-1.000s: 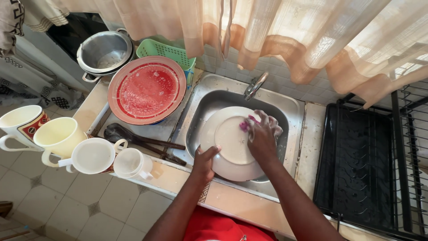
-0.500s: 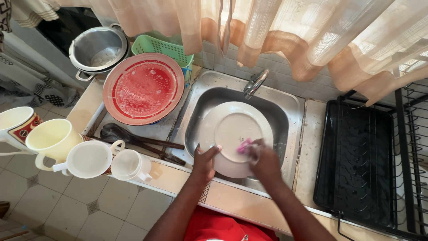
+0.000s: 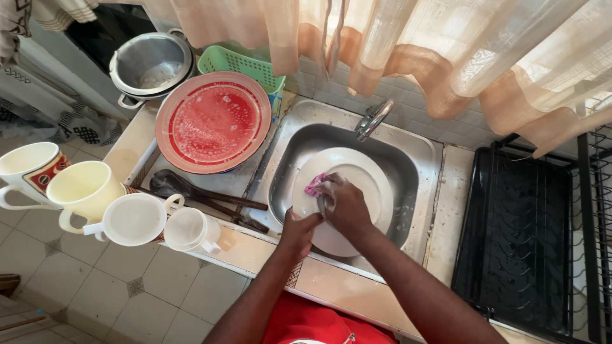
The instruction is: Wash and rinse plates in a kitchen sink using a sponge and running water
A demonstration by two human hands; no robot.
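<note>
two hands work the white plate (image 3: 357, 185): our right hand (image 3: 344, 204), fingers clenched on the pink cloth (image 3: 313, 186), has swept left; left hand (image 3: 298, 230) grips the rim.

Premises: a domestic kitchen, dishwashing area. Evidence: a steel sink (image 3: 421, 165) with tap (image 3: 373, 119) set in a tiled counter (image 3: 344, 290); cups (image 3: 134, 218), a red plate (image 3: 213, 121) and a steel pot (image 3: 152, 64) alongside; a black drying rack (image 3: 516, 236); a curtain (image 3: 446, 44) above.

Single head-worn view, steeply downward and close over the sink (image 3: 290, 159) and counter.
</note>
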